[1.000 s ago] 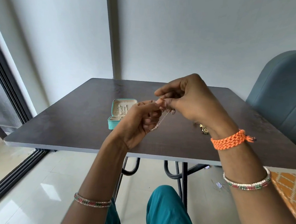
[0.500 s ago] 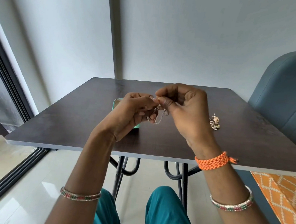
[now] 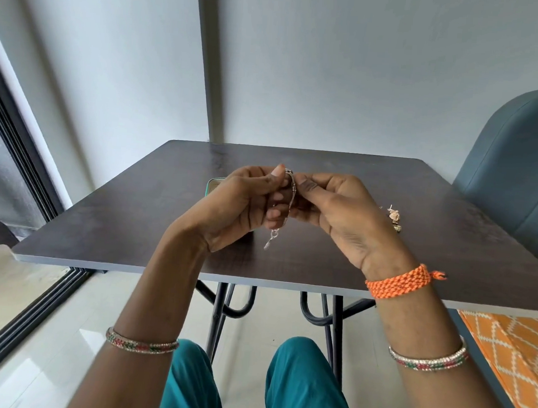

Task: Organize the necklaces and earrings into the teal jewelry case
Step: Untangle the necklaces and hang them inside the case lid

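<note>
Both hands are up over the middle of the dark table (image 3: 107,224), palms facing each other, working on one thin silvery chain (image 3: 288,205). The left hand (image 3: 238,208) has its thumb and curled fingers pinching the top of the chain, and the right hand (image 3: 340,215) pinches it from the other side, thumb tip right against the same spot, so the fingers of both hands are pretty much touching up there. The rest of the chain hangs straight down between the two palms, and its loose end with a small clasp-looking bit (image 3: 271,239) dangles just above the tabletop. Can't tell if it's a necklace or a bracelet from here, too fine to make out

The teal jewelry case (image 3: 213,184) sits on the table just behind the left hand, mostly hidden, only a corner of its rim pokes out, so no idea what's in it. A small heap of earrings (image 3: 394,217) lies on the table to the right, just beside the right hand's wrist

Other stuff: orange braided band (image 3: 399,284) on the right wrist, a beaded bangle (image 3: 141,344) on each forearm, blue-grey chair (image 3: 514,176) at the far right, orange patterned cloth (image 3: 512,354) near right
</note>
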A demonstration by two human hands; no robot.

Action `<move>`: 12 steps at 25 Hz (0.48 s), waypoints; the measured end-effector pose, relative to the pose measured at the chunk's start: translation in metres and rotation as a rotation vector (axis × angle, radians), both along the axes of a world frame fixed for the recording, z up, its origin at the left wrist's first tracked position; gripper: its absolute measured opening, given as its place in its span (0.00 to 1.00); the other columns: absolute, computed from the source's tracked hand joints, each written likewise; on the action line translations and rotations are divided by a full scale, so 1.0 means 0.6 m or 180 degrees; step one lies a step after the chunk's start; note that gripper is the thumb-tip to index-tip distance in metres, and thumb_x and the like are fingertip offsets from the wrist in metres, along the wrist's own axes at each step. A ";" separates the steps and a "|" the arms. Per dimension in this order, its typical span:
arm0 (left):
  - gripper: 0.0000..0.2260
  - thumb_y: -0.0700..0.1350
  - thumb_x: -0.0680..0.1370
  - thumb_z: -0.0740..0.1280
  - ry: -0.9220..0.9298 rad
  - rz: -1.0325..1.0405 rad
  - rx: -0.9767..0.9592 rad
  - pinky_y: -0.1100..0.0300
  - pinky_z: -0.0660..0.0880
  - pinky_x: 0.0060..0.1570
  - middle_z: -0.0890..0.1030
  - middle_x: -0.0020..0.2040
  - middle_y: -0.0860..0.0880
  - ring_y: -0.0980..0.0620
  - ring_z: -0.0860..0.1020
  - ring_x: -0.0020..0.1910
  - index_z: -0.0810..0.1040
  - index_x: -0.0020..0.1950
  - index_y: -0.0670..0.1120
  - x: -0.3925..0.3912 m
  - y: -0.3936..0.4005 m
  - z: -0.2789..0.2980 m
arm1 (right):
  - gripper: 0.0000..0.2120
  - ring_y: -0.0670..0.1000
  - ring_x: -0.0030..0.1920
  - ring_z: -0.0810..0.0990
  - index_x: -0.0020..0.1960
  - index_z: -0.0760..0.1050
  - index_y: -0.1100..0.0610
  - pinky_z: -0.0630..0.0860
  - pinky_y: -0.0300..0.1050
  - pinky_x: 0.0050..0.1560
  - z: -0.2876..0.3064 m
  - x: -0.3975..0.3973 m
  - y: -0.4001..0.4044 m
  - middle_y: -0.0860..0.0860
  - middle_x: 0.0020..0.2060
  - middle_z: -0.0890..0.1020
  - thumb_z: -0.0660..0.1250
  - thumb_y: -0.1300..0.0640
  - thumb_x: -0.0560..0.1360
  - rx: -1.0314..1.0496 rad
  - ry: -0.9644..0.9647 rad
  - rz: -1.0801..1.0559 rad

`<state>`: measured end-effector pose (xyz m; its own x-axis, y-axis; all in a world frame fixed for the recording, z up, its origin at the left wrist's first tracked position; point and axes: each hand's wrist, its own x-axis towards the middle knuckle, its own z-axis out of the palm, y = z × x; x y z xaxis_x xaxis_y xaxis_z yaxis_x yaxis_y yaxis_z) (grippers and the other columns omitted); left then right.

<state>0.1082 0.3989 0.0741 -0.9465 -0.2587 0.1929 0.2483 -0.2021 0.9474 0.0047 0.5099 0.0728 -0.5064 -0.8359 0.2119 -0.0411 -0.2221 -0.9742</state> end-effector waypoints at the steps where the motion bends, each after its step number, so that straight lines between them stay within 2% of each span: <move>1: 0.11 0.44 0.78 0.61 -0.0017 0.0052 -0.0103 0.64 0.70 0.26 0.68 0.30 0.49 0.55 0.68 0.26 0.74 0.37 0.43 -0.002 0.001 0.002 | 0.10 0.50 0.38 0.82 0.49 0.80 0.64 0.81 0.40 0.42 0.001 -0.005 0.000 0.57 0.40 0.83 0.61 0.61 0.79 0.0008 -0.0022 0.0021; 5: 0.09 0.43 0.78 0.64 -0.0093 0.0918 -0.0798 0.61 0.74 0.35 0.73 0.35 0.44 0.52 0.74 0.29 0.76 0.45 0.36 -0.010 -0.001 0.013 | 0.10 0.51 0.38 0.81 0.52 0.79 0.65 0.80 0.46 0.49 0.003 -0.011 -0.005 0.56 0.40 0.83 0.61 0.60 0.79 -0.0138 -0.0349 0.0285; 7: 0.09 0.43 0.77 0.67 -0.0095 0.1363 -0.1341 0.63 0.74 0.36 0.77 0.33 0.46 0.54 0.75 0.31 0.77 0.39 0.39 -0.008 0.001 0.018 | 0.08 0.50 0.40 0.82 0.51 0.79 0.62 0.78 0.50 0.54 -0.003 -0.010 -0.009 0.54 0.39 0.84 0.62 0.60 0.77 -0.0287 -0.0714 0.0413; 9: 0.10 0.44 0.76 0.68 -0.0141 0.1695 -0.1762 0.68 0.72 0.32 0.79 0.30 0.49 0.58 0.75 0.29 0.78 0.37 0.41 -0.003 0.008 0.021 | 0.07 0.51 0.42 0.83 0.48 0.78 0.59 0.75 0.54 0.60 -0.008 -0.010 -0.011 0.53 0.39 0.84 0.64 0.59 0.74 -0.0363 -0.0987 0.0513; 12: 0.13 0.46 0.76 0.69 -0.0132 0.2154 -0.1922 0.66 0.72 0.31 0.79 0.29 0.48 0.57 0.75 0.27 0.78 0.38 0.38 0.000 0.007 0.021 | 0.05 0.53 0.46 0.83 0.46 0.77 0.61 0.73 0.57 0.61 -0.015 -0.006 -0.014 0.54 0.41 0.84 0.67 0.59 0.73 -0.0311 -0.1074 0.0786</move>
